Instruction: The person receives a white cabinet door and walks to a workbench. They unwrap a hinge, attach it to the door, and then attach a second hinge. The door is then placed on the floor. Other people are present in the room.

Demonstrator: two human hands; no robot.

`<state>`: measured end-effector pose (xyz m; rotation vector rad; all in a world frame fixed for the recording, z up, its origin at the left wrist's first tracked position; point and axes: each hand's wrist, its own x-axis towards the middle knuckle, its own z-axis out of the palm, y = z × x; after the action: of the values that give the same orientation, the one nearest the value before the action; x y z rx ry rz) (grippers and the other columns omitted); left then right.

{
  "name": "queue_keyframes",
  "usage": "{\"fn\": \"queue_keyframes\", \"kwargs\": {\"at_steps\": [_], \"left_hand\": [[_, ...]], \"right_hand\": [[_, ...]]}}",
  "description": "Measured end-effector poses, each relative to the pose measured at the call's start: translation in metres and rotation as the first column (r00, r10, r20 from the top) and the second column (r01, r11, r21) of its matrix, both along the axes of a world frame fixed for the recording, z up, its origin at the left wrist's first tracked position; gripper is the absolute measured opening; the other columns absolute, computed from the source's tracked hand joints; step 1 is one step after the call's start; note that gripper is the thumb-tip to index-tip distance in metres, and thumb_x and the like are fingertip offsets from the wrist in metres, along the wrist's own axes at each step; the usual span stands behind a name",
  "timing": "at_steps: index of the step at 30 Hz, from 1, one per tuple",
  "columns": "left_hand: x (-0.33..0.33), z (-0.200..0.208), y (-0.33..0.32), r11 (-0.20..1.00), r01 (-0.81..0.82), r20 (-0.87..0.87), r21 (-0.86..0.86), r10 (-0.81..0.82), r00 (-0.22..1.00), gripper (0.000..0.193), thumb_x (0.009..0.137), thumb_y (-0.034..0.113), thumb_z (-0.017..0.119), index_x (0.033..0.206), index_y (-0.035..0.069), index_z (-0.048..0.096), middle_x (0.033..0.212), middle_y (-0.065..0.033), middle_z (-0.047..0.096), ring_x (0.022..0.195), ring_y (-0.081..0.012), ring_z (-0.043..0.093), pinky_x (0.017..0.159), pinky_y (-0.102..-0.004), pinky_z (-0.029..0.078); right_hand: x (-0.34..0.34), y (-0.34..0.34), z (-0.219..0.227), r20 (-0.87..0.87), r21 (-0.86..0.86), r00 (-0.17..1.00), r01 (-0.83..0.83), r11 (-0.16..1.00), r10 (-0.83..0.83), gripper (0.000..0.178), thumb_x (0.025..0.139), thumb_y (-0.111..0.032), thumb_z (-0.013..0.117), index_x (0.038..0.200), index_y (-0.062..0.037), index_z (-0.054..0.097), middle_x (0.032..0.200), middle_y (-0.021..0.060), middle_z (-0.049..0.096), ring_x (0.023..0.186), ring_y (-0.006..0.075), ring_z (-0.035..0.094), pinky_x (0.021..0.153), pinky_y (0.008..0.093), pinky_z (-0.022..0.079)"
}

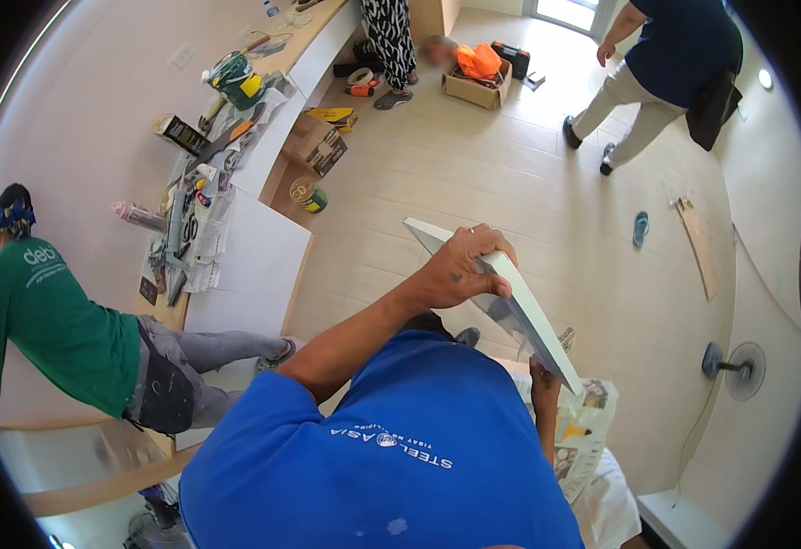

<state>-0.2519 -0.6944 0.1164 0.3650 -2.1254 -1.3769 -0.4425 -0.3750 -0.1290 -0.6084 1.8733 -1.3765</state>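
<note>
The left grip [467,268], a bare hand, is closed on a flat, white rectangular panel [538,328] of rigid appearance; the thumb bears on the edge nearest the wearer, and the fingers wrap over the upper part. The right grip [544,386], also a bare hand, is at the lower right end of the panel; most of its fingers are hidden, so how far it is closed cannot be told. The panel is tilted, raised in front of the wearer's blue short-sleeved shirt [373,467]; crumpled, colour-printed sheets [593,421] lie beneath and beside the right grip.

To the left, a long wood-topped worktop [300,41] carries a green-and-yellow bucket [236,80], a dark rectangular can [181,134] and scattered hand tools; a co-worker in a green long-sleeved shirt [62,320] stands beside it. A green-and-yellow cylindrical tin [308,194] stands on the pale tiled floor [547,174] near the worktop; farther off, an open brown cardboard box [474,93] holds a bright orange cloth [479,62]. To the right are a second person in a dark top [684,46], a single blue-green sandal [640,229], a narrow tan board [696,247] and a round-headed fan [744,371].
</note>
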Motion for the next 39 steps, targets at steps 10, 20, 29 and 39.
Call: {"fn": "queue_keyframes", "kwargs": {"at_steps": [10,20,29,39], "left_hand": [[-0.049,-0.015,-0.045,0.970,-0.069,-0.032,0.235,0.079,0.996,0.036,0.085,0.033,0.089,0.101,0.005,0.072,0.094,-0.0045,0.069,0.094,-0.0186,0.063,0.086,-0.0339,0.047],[-0.155,-0.038,-0.133,0.955,0.218,0.011,0.200,-0.225,0.974,0.035,0.086,0.031,0.089,0.101,0.005,0.071,0.095,-0.0036,0.067,0.090,-0.0157,0.062,0.083,-0.0313,0.050],[-0.248,-0.025,-0.162,0.805,0.574,0.049,0.149,-0.586,0.809,0.044,0.088,0.042,0.087,0.101,0.003,0.070,0.100,-0.0071,0.069,0.095,-0.0193,0.064,0.088,-0.0327,0.050],[-0.332,-0.021,-0.161,0.653,0.750,0.062,0.108,-0.757,0.650,0.030,0.089,0.024,0.085,0.103,0.002,0.070,0.100,-0.0052,0.068,0.094,-0.0159,0.063,0.084,-0.0303,0.052]], "right_hand": [[-0.048,-0.078,-0.012,0.009,0.048,0.985,-0.173,0.984,0.173,0.081,0.091,-0.015,0.085,0.158,-0.0007,0.042,0.136,0.0132,0.067,0.116,0.0232,0.069,0.101,0.0369,0.055],[-0.050,-0.129,-0.041,0.167,0.046,0.951,0.257,0.965,-0.261,0.037,0.096,-0.017,0.081,0.129,-0.0026,0.069,0.118,0.0082,0.076,0.109,0.0190,0.070,0.091,0.0353,0.058],[-0.016,-0.147,-0.049,0.065,0.188,0.828,0.537,0.822,-0.556,0.062,0.092,-0.034,0.083,0.139,0.0011,0.063,0.130,0.0198,0.072,0.121,0.0307,0.068,0.104,0.0419,0.053],[0.061,-0.107,-0.017,-0.203,0.079,0.150,0.987,0.137,-0.968,0.043,0.104,-0.024,0.070,0.141,-0.0052,0.062,0.124,0.0053,0.068,0.100,0.0114,0.063,0.091,0.0279,0.051]]}}
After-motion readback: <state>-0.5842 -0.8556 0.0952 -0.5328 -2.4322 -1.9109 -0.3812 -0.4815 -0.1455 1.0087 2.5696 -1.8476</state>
